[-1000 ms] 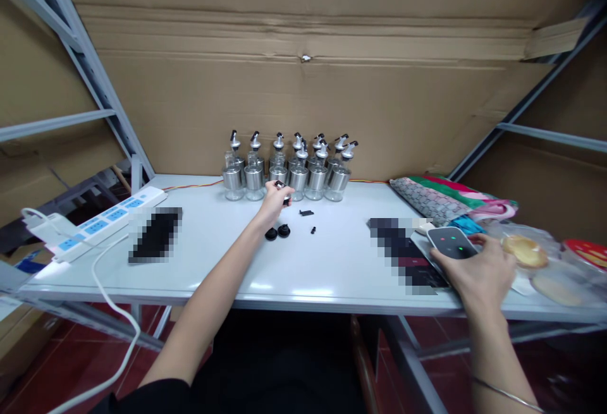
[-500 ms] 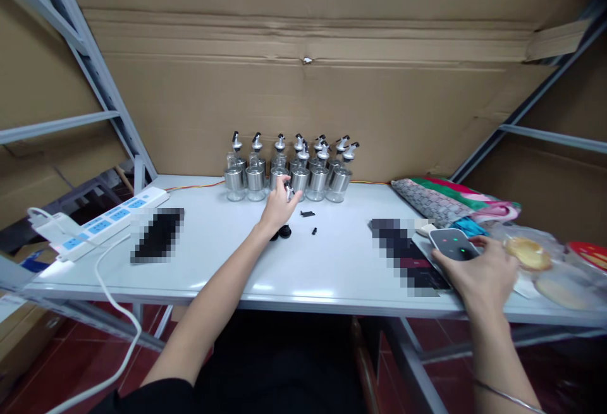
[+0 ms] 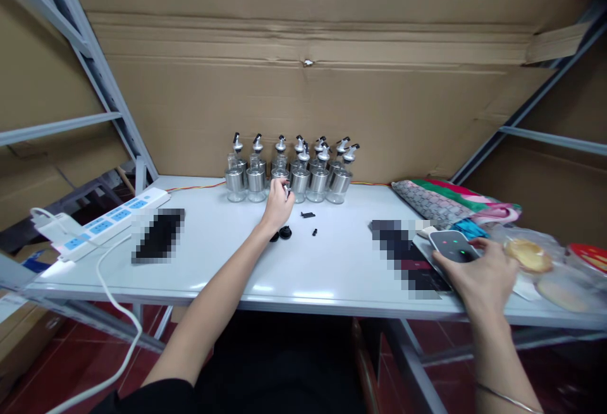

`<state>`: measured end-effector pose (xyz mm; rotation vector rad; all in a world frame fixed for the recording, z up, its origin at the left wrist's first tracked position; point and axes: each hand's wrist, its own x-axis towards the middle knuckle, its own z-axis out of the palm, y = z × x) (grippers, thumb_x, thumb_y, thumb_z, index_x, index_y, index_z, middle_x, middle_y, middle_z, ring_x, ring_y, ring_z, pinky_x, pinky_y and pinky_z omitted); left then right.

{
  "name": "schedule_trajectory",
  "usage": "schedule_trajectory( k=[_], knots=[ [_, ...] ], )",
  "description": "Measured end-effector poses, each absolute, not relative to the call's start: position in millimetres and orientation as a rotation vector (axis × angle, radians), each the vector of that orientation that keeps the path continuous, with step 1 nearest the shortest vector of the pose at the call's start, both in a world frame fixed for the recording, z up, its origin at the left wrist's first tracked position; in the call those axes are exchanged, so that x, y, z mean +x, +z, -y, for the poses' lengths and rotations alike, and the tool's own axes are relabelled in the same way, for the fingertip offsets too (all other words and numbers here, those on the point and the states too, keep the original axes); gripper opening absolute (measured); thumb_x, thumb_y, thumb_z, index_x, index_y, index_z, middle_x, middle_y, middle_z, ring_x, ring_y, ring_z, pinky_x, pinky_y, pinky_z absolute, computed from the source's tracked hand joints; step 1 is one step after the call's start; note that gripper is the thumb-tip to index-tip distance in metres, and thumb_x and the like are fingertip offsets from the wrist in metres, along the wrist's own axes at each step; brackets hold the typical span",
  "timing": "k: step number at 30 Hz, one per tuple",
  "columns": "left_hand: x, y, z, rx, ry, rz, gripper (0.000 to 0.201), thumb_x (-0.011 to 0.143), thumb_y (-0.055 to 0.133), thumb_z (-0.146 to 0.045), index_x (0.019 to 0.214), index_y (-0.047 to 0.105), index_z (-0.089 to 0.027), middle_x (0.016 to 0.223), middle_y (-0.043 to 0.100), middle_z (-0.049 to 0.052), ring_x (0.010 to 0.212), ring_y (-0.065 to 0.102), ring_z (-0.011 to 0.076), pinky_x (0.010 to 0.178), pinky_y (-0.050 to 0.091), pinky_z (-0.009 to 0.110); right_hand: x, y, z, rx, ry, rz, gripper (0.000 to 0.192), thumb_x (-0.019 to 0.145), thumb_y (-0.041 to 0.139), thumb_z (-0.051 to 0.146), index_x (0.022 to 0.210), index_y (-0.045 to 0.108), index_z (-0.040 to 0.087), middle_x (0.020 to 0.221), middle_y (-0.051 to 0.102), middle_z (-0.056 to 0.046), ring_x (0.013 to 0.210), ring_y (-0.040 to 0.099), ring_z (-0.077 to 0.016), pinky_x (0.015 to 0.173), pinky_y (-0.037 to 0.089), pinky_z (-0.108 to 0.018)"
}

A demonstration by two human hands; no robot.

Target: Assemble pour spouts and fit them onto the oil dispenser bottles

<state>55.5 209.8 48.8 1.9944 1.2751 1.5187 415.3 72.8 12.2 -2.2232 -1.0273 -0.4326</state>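
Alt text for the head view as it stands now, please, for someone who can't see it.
A person's left hand pinches a small part, its details unclear, before rows of steel-and-glass bottles, while the right hand grips a small device with lit dots. Small black pieces lie on the white table; a power strip sits at left.

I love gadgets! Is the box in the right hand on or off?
On: the box shows glowing red and green lights.
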Motion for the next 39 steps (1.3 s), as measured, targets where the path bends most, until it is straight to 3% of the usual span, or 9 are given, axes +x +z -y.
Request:
schedule_trajectory(
  k=[6, 12, 18, 23, 34, 39],
  knots=[
    [51, 56, -201, 2.275, 1.506, -1.121, 0.010, 0.087, 0.048, -0.024, 0.095, 0.046, -0.017, 0.098, 0.050, 0.008, 0.082, 0.051, 0.0153, 0.079, 0.042, 0.029, 416, 12, -73, -2.202, -0.427, 1.032, 0.066, 0.052, 0.064, 0.051, 0.106, 0.057, 0.015, 0.096, 0.061, -0.015, 0.100, 0.049, -0.0352, 0.088, 0.043, -0.042],
    [51, 65, -192, 2.163, 1.413, -1.013, 0.022, 0.087, 0.049, -0.025, 0.107, 0.056, -0.021, 0.094, 0.057, 0.003, 0.078, 0.055, 0.0136, 0.070, 0.042, 0.024, 417, 10, -73, -2.154, -0.416, 1.032, 0.066, 0.051, 0.062, 0.054, 0.104, 0.055, 0.016, 0.095, 0.059, -0.014, 0.098, 0.048, -0.0341, 0.087, 0.042, -0.043],
    [55, 74, -195, 1.538, 1.362, -0.759, 0.013, 0.084, 0.053, -0.027, 0.093, 0.057, -0.020, 0.074, 0.048, -0.002, 0.056, 0.043, 0.0081, 0.050, 0.034, 0.020, 419, 9, -72, -2.142, -0.420, 1.032, 0.062, 0.051, 0.062, 0.053, 0.101, 0.054, 0.018, 0.093, 0.058, -0.012, 0.096, 0.047, -0.0332, 0.086, 0.042, -0.043],
    [55, 87, -191, 1.015, 1.257, -0.543, 0.026, 0.088, 0.049, -0.033, 0.071, 0.054, -0.014, 0.069, 0.047, 0.001, 0.053, 0.044, 0.0074, 0.045, 0.030, 0.020, 417, 11, -73, -2.112, -0.417, 1.029, 0.057, 0.051, 0.063, 0.051, 0.096, 0.053, 0.018, 0.090, 0.055, -0.011, 0.093, 0.046, -0.0309, 0.085, 0.041, -0.042],
    [49, 91, -186, 0.932, 1.208, -0.394, 0.035, 0.089, 0.037, -0.030, 0.060, 0.051, -0.014, 0.068, 0.048, 0.003, 0.050, 0.043, 0.0081, 0.047, 0.031, 0.024, 414, 14, -72, -2.110, -0.402, 1.022, 0.058, 0.051, 0.061, 0.052, 0.096, 0.053, 0.017, 0.090, 0.055, -0.012, 0.095, 0.047, -0.0320, 0.087, 0.041, -0.043],
    [48, 89, -190, 0.890, 1.109, -0.388, 0.031, 0.085, 0.043, -0.030, 0.059, 0.048, -0.014, 0.063, 0.045, 0.001, 0.048, 0.042, 0.0072, 0.044, 0.029, 0.022, 415, 13, -72, -2.137, -0.402, 1.015, 0.059, 0.050, 0.063, 0.050, 0.098, 0.054, 0.017, 0.090, 0.057, -0.012, 0.097, 0.048, -0.0340, 0.089, 0.042, -0.044]
  ],
)
